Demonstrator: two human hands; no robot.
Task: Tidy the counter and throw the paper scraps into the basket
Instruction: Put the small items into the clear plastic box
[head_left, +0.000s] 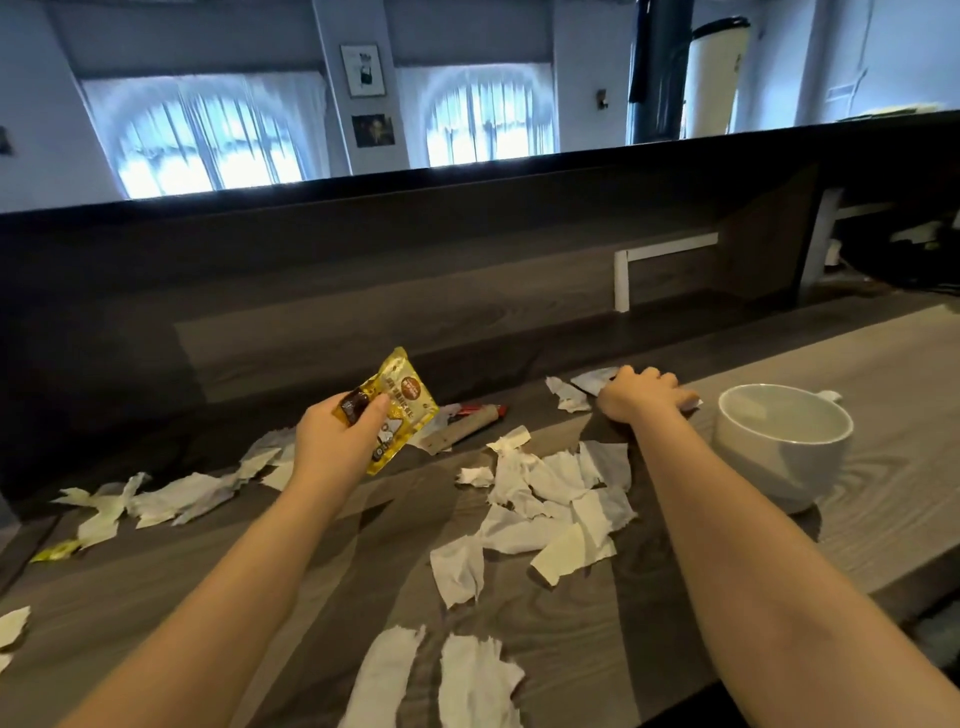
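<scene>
- Where the bench ends on its far side, a dark wooden wall rises straight behind it and closes that side; the near edge slants away at lower right.
- Bare wood lies to the right of and beyond the white cup, which stands upright just beside the right forearm.
- Torn paper scraps lie on the bench: a thick cluster between the two forearms, a strip of them trailing off to the left, and larger pieces near the bottom edge.
- The yellow packet carries a round red badge and lines of dark print, too small to read.
- The left hand is raised above the bench, its thumb and fingers pinching the lower part of the yellow packet, which stands tilted.
- The right hand rests knuckles up on the bench left of the cup, its fingers curled down onto a pale scrap whose edges show on both sides; whether they grip it I cannot tell.
- A long brown and red wrapper lies flat between the hands, close to the wall.
</scene>
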